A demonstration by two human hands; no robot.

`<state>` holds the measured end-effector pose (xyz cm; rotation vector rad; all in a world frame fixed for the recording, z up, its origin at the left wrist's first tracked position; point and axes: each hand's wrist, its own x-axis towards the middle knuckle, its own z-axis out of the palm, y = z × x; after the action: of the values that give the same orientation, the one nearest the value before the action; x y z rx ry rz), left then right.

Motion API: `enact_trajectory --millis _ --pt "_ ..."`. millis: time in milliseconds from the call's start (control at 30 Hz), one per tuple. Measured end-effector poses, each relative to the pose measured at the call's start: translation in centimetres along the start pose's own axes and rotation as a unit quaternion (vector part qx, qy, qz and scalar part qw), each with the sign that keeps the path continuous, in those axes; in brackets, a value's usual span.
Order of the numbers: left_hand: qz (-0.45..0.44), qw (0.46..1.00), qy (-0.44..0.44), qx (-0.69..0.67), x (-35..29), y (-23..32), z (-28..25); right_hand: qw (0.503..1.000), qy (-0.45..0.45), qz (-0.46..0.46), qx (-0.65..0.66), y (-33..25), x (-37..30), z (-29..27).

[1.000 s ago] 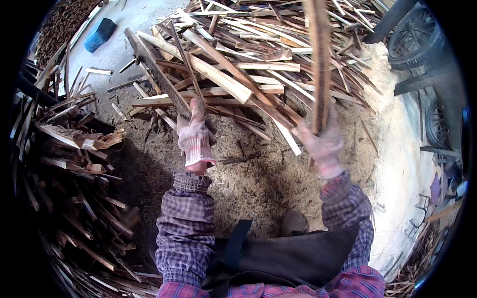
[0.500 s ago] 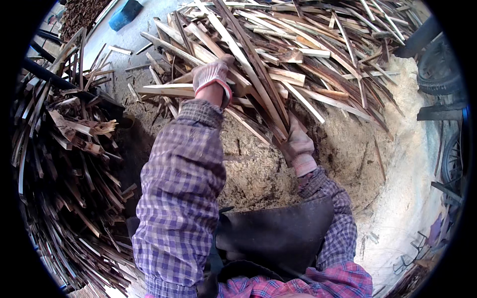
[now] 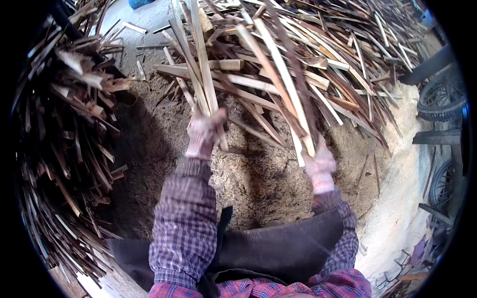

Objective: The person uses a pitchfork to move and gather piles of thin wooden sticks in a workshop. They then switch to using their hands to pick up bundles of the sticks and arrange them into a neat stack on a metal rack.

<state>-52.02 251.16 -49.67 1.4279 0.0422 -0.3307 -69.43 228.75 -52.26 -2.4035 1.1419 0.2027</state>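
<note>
Both my hands wear pale, dirty work gloves. My left hand (image 3: 204,130) is closed round the lower ends of a few long wood strips (image 3: 201,59), which stand up away from me and spread apart at the top. In my right hand (image 3: 320,164) I grip the near ends of another bunch of wood strips (image 3: 285,79), some pale and one dark brown, fanning up and to the left. Beyond my hands lies a large heap of loose wood strips (image 3: 348,64). The strips hide most of my fingers.
A tall stack of split wood (image 3: 64,164) fills the left side. Sawdust-covered ground (image 3: 253,184) lies between me and the heap. At the right are spoked wheels (image 3: 442,99) and dark bars. A dark apron (image 3: 278,243) covers my lap; a blue object (image 3: 140,4) sits at the far left.
My left hand has drawn back toward me and now holds strips upright. My right hand has moved slightly right and nearer, with its bunch swung along. The view has shifted a little.
</note>
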Motion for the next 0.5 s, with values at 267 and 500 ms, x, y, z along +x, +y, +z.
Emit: enact_trajectory --millis 267,500 --pt "-0.072 0.982 -0.050 -0.166 -6.9 -10.1 -6.9 0.964 0.113 -0.042 0.238 4.2 -8.9 -1.2" --pt "-0.064 0.970 0.013 -0.234 -8.8 -7.6 -3.8 0.870 0.029 -0.262 0.416 -8.6 -7.3 -3.7"
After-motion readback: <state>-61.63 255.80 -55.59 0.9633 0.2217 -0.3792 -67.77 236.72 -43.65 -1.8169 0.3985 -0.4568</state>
